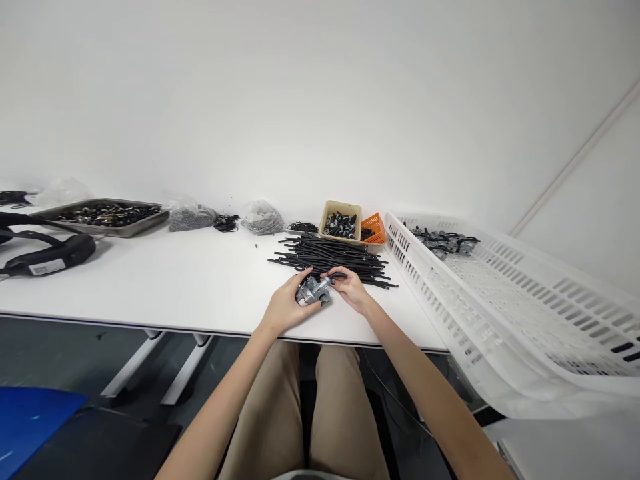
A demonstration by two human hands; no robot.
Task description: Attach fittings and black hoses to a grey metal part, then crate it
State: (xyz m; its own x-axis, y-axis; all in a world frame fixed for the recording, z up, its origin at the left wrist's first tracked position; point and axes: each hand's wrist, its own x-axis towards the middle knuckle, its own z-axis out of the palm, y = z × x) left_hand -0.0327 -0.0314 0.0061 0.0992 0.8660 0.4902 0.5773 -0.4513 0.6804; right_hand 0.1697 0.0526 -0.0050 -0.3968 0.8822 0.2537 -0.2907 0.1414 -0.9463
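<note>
My left hand (pixel 286 303) grips a small grey metal part (pixel 313 291) just above the white table (pixel 200 287), near its front edge. My right hand (pixel 353 288) pinches a short black tube (pixel 339 275) at the part's top right side. Right behind both hands lies a pile of several black tubes (pixel 334 258).
A large white slotted crate (pixel 500 293) stands at the right with several grey metal parts (pixel 443 241) in its far corner. A tan box (pixel 341 222) of black pieces and an orange basket (pixel 374 228) sit behind the pile. Further left are plastic bags (pixel 263 218), a metal tray (pixel 103 217) and a black device (pixel 47 257).
</note>
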